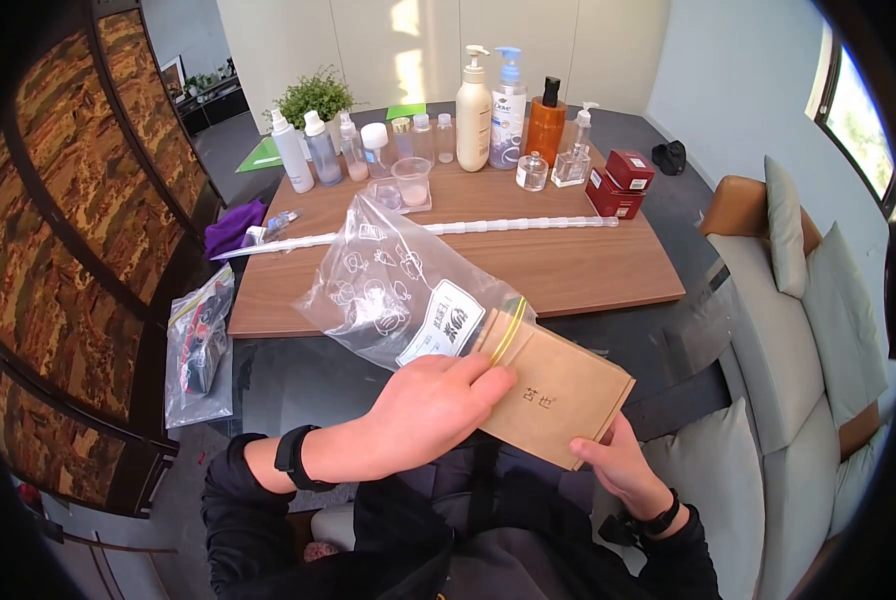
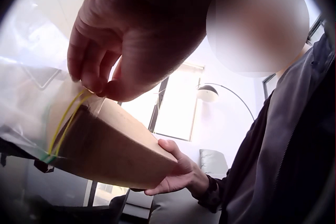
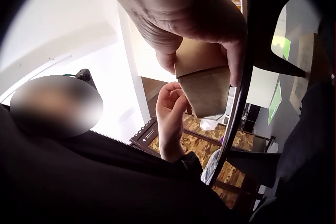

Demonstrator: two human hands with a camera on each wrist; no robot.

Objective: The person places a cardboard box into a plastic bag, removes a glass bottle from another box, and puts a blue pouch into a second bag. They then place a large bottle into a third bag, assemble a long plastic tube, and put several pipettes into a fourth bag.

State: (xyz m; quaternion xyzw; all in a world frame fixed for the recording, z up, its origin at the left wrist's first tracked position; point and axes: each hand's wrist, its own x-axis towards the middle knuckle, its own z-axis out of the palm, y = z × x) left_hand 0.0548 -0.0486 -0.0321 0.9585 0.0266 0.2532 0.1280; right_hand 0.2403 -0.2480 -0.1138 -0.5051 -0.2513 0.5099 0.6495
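Note:
A flat brown cardboard box [image 1: 548, 395] with small dark print is partly inside the mouth of a clear zip bag [image 1: 373, 285]. The bag has white drawings, a white label and a yellow zip strip [image 2: 65, 121]. My left hand [image 1: 433, 400] pinches the bag's edge by the zip, over the box; in the left wrist view its fingertips meet at that edge. With thumb and fingers, my right hand [image 1: 623, 465] grips the box's outer end. The right wrist view shows this right hand [image 3: 184, 14] spanning the box [image 3: 205, 90], the left hand [image 3: 170, 116] beyond it.
Bottles, including pump bottles [image 1: 475, 110], line the back of the wooden table [image 1: 568, 265]. Red boxes [image 1: 620, 185] stand at its right. A long white strip [image 1: 528, 225] lies across it. Another filled clear bag [image 1: 200, 350] hangs at the left edge. A grey sofa [image 1: 768, 340] stands right.

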